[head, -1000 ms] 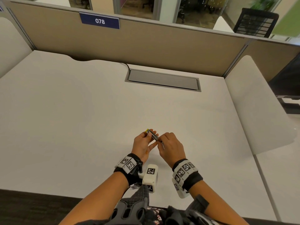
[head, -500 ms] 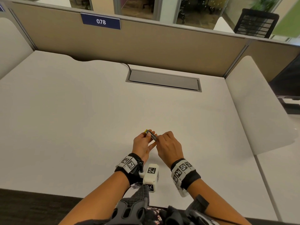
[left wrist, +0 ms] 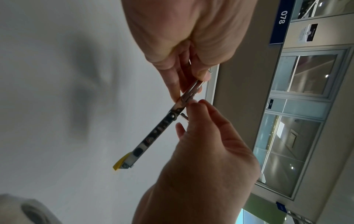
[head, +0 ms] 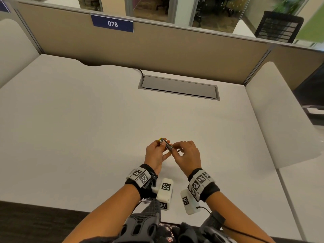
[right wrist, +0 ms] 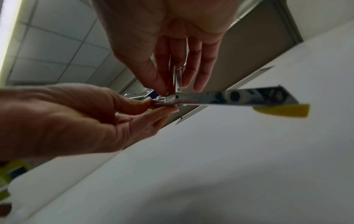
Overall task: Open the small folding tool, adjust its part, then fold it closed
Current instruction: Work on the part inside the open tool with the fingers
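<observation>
Left hand [head: 156,154] pinches the folding tool [head: 165,144] body while right hand [head: 187,155] pinches its small swung-out part [right wrist: 177,80], so looks mid-adjust; next probably needs gently folding it closed.

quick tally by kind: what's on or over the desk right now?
Hands: 2, left hand and right hand
Folding tool: 1, held by both
Wrist cameras: 2
Grommet cover: 1
Total: 6

Place: an open-plan office cubicle.
Evidence: tan partition [head: 157,50] with number sign "078" [head: 112,24], white bench [head: 87,128], cable hatch [head: 178,87], mesh chair [head: 278,27] beyond.
</observation>
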The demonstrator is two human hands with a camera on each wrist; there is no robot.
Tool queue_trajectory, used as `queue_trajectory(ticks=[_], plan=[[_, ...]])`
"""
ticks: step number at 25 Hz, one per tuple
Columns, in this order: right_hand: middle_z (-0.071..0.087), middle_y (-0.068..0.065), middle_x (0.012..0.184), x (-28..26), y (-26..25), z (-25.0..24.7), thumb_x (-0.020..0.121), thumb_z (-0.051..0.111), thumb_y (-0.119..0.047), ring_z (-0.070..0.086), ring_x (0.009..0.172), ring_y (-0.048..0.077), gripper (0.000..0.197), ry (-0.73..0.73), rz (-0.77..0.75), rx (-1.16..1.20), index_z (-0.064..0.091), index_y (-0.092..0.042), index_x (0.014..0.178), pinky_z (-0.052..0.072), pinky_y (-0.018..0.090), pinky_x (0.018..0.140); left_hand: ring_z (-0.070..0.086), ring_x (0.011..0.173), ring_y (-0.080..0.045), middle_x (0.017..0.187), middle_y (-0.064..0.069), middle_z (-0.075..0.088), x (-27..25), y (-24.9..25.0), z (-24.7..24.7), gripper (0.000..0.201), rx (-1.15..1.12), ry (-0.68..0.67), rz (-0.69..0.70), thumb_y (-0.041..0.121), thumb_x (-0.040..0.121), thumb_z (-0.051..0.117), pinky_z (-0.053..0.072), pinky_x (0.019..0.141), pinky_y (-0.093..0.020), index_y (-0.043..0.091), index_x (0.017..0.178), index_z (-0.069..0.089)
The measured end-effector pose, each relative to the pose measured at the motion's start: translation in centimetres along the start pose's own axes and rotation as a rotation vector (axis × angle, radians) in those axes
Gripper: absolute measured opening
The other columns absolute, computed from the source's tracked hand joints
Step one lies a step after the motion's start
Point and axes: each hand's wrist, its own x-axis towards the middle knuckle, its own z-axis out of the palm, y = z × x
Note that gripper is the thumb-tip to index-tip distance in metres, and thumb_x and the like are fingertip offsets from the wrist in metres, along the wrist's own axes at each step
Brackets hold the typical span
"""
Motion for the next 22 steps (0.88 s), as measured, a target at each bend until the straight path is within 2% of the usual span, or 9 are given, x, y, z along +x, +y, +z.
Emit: queue_trajectory(ticks=[4, 7, 11, 13, 15, 19, 22], plan=[[0.071, -0.001, 0.083, -0.18, -0.14, 0.17, 0.081, 0.065, -0.018, 0.056, 0.091, 0.020, 0.011, -0.010, -0.100, -0.133, 0.069, -0.016, 0.091, 0.050, 0.030, 0.060, 0.066, 0.093, -0.020, 0.107, -0.010, 0.065, -0.14, 0.11, 0.01, 0.023, 0.021, -0.002, 0.011, 0.008, 0.097, 0.047, 0.058, 0.077, -0.034, 0.002, 0.116, 0.059], [0.069, 0.001, 0.086, -0.40, -0.37, 0.32, 0.082, 0.064, -0.018, 0.054, 0.094, 0.022, 0.015, -0.036, -0.132, -0.184, 0.068, -0.015, 0.095, 0.046, 0.026, 0.059, 0.066, 0.093, -0.018, 0.105, -0.010, 0.066, -0.19, -0.02, -0.05, 0.024, 0.008, 0.002, 0.012, 0.007, 0.097, 0.046, 0.058, 0.072, -0.031, 0.002, 0.116, 0.059], [0.068, 0.001, 0.087, -0.67, -0.31, 0.29, 0.084, 0.063, -0.016, 0.053, 0.093, 0.022, 0.015, -0.023, -0.127, -0.133, 0.068, -0.015, 0.098, 0.042, 0.023, 0.066, 0.065, 0.094, -0.020, 0.105, -0.010, 0.066, -0.23, -0.12, -0.08, 0.024, -0.012, -0.005, 0.013, 0.007, 0.097, 0.046, 0.059, 0.076, -0.034, 0.001, 0.116, 0.059], [0.069, 0.000, 0.087, -0.53, -0.16, 0.22, 0.086, 0.061, -0.015, 0.053, 0.092, 0.020, 0.013, -0.006, -0.073, -0.064, 0.068, -0.016, 0.096, 0.036, 0.016, 0.070, 0.066, 0.095, -0.021, 0.106, -0.010, 0.065, -0.23, -0.12, 0.01, 0.023, -0.009, -0.013, 0.016, 0.007, 0.097, 0.046, 0.059, 0.078, -0.035, 0.002, 0.116, 0.060], [0.069, -0.001, 0.089, -0.40, -0.09, 0.14, 0.085, 0.061, -0.013, 0.052, 0.090, 0.018, 0.013, -0.003, -0.046, -0.026, 0.066, -0.016, 0.096, 0.031, 0.010, 0.067, 0.066, 0.096, -0.022, 0.105, -0.011, 0.066, -0.18, -0.16, 0.13, 0.023, 0.001, -0.013, 0.017, 0.007, 0.097, 0.047, 0.058, 0.082, -0.038, 0.002, 0.115, 0.060], [0.065, -0.003, 0.092, -0.55, 0.04, 0.18, 0.083, 0.059, -0.011, 0.049, 0.092, 0.013, 0.020, -0.066, -0.091, -0.072, 0.061, -0.019, 0.101, 0.033, 0.009, 0.059, 0.067, 0.092, -0.020, 0.105, -0.011, 0.065, -0.08, -0.14, 0.07, 0.023, -0.003, -0.011, 0.010, 0.007, 0.097, 0.046, 0.057, 0.084, -0.039, 0.002, 0.115, 0.060], [0.064, -0.004, 0.090, -0.68, 0.07, 0.02, 0.082, 0.062, -0.014, 0.046, 0.091, 0.007, 0.019, -0.062, -0.067, -0.019, 0.060, -0.020, 0.100, 0.034, 0.009, 0.059, 0.068, 0.093, -0.020, 0.106, -0.010, 0.066, -0.10, -0.08, -0.15, 0.024, -0.014, -0.011, 0.002, 0.007, 0.098, 0.045, 0.057, 0.082, -0.038, 0.002, 0.117, 0.059]])
